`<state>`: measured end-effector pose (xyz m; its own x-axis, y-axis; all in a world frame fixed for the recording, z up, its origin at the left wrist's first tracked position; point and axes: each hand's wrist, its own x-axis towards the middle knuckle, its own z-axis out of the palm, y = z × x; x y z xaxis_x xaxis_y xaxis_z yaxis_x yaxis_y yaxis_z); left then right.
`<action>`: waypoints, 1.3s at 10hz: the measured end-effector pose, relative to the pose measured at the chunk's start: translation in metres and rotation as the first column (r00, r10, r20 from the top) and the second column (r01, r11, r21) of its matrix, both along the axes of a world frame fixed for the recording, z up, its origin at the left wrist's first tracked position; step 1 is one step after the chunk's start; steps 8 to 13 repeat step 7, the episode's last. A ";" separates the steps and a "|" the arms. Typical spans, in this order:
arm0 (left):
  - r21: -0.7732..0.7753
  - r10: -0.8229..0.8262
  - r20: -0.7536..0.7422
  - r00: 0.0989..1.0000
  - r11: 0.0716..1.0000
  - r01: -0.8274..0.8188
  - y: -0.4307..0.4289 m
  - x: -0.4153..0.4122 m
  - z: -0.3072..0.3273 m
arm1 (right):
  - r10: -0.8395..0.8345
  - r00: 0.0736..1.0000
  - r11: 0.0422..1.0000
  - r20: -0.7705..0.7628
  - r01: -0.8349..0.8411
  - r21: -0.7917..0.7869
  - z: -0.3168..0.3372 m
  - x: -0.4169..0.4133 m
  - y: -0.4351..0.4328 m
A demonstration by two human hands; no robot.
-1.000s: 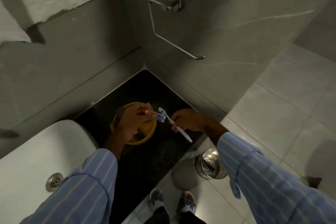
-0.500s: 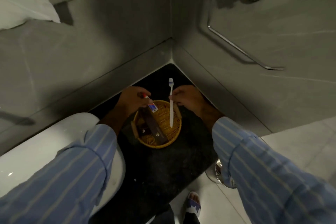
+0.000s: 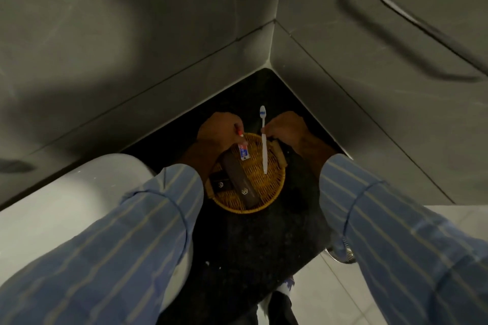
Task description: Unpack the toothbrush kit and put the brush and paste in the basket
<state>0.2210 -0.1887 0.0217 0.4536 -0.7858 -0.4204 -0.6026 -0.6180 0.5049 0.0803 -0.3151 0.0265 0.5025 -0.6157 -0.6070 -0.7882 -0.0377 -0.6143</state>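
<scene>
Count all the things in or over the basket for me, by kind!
Toothbrush: 1, in the right hand
Toothpaste tube: 1, in the left hand
Dark packets: 2, lying in the basket
Total: 4

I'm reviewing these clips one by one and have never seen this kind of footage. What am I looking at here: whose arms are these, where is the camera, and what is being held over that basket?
There is no machine: a person wears a wide-angle camera on the head, so you look down along their own striped sleeves into a bathroom corner. The left hand holds a small toothpaste tube; the right hand holds a white toothbrush by its middle, bristle end pointing to the wall. Both are over a round wicker basket that stands on the dark counter. In the basket lie two dark packets. A white basin is at the left, a metal wall rail upper right.
</scene>
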 end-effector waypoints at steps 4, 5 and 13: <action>0.018 -0.015 0.047 0.999 1.000 0.014 -0.002 -0.003 -0.015 | 0.065 0.988 0.998 -0.137 -0.066 -0.001 -0.011 0.007 0.005; 0.029 -0.033 0.058 0.998 0.999 0.031 0.000 -0.006 -0.013 | 0.093 0.987 0.996 -0.133 -0.094 0.000 -0.008 0.005 0.007; -0.017 0.027 0.136 0.990 1.000 -0.025 0.009 -0.017 -0.009 | 0.017 1.000 0.995 -0.012 -0.018 -0.102 -0.007 -0.015 0.015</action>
